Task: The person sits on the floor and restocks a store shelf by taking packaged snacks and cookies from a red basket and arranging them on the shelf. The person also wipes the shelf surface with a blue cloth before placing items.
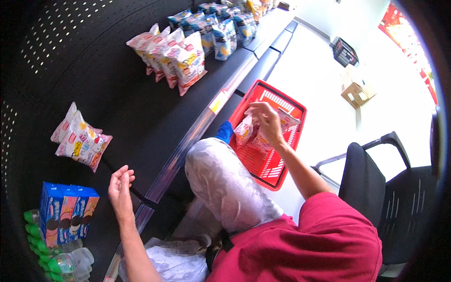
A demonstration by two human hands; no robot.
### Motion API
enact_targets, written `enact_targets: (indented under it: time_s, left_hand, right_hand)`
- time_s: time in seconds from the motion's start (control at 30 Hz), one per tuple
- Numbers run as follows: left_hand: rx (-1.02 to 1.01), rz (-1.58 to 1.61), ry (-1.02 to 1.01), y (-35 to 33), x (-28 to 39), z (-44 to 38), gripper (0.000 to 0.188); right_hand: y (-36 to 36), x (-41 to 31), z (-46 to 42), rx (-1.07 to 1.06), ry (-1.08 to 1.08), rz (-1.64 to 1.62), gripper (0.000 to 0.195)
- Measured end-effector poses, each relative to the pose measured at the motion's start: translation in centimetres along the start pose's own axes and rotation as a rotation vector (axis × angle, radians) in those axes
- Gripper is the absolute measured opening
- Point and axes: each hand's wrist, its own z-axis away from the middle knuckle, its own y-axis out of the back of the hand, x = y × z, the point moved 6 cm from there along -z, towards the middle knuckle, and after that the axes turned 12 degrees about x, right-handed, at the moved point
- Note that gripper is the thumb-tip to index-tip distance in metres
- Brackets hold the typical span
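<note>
My right hand (266,120) reaches down into a red plastic shopping basket (299,116), its fingers on or just over pink-and-white snack bags (261,141); whether it grips one is hard to tell. Above the front part of the black shelf (134,127) my left hand (121,185) is empty, with its fingers loosely curled and apart from the thumb. Two pink-and-white snack bags (84,141) stand on the shelf beyond that hand. Farther along, a row of similar bags (186,60) stands beside blue snack bags (224,38).
Blue cookie boxes (67,211) and green-capped plastic bottles (67,262) stand at the lower left. A clear price rail (197,137) edges the shelf. On the floor are a cardboard box (356,88) and a black crate (345,51). A black office chair (363,179) stands at right.
</note>
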Motion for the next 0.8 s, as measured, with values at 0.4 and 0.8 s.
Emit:
enact_targets:
  time_s: [0.4,0.8]
  left_hand:
    - [-0.091,0.044,0.064,1.0,0.0,-0.3,0.03]
    - [-0.126,0.037,0.033,1.0,0.2,-0.1,0.03]
  right_hand:
    - [18.2,17.6,-3.1,0.047,0.08,1.255,0.028]
    - [16.8,20.2,-3.4,-0.011,0.155,1.273,0.015]
